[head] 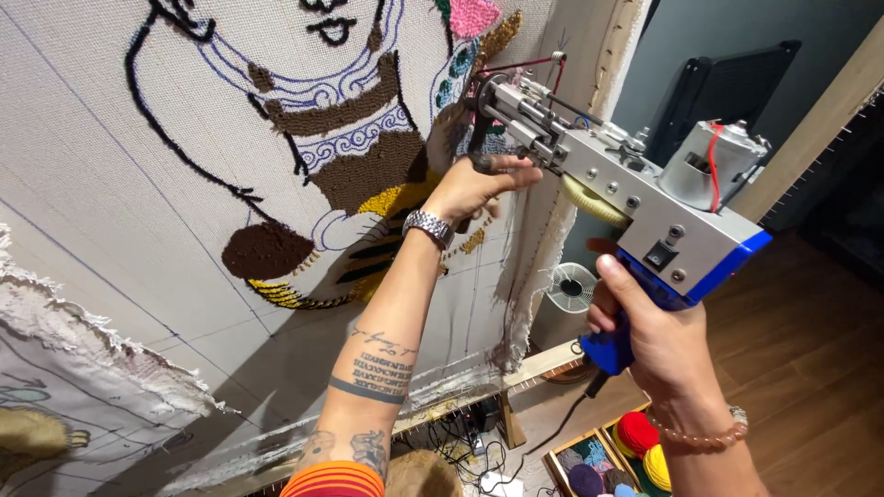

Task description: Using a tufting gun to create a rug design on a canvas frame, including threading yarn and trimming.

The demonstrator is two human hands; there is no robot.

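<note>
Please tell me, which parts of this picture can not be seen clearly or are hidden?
- Needle tip of the tufting gun, head view: hidden behind the left hand.
- Gun's blue grip: mostly covered by the right hand.
- Tufted figure on the cloth: its upper part is cut off by the top edge.
- Yarn balls in the floor box: partly cut off by the bottom edge.
- Small fan: too small for detail.
</note>
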